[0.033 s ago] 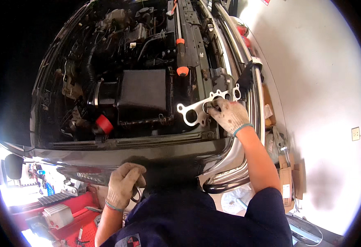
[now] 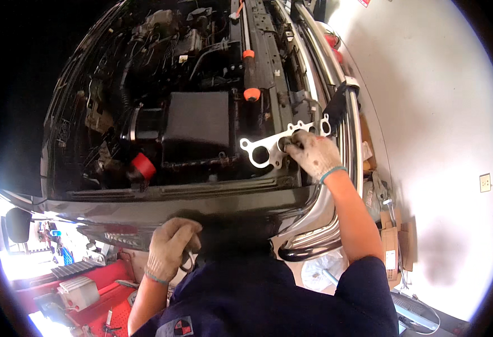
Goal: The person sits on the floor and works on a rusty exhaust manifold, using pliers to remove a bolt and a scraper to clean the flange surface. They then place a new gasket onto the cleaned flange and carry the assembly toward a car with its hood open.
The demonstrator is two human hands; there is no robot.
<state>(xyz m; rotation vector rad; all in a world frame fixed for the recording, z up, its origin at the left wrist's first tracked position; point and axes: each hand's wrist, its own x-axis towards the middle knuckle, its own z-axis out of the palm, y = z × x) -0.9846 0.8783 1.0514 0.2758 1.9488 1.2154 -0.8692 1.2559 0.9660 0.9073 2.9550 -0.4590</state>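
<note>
My right hand (image 2: 314, 154), in a worn work glove, grips a flat pale metal gasket (image 2: 263, 151) with several round holes. It holds the gasket level over the front right corner of an open engine bay, beside the black air box (image 2: 196, 126). My left hand (image 2: 170, 247), also gloved, is curled at the dark fender edge (image 2: 145, 205) close to my body. A small dark thing shows under its fingers, and I cannot make out whether the hand holds it.
A black rod with orange grips (image 2: 250, 73) lies across the bay. A red cap (image 2: 143, 164) sits left of the air box. A chrome bar (image 2: 325, 73) runs along the car's front. Cardboard boxes (image 2: 390, 247) stand by the white wall, and a red tool cart (image 2: 89, 286) at lower left.
</note>
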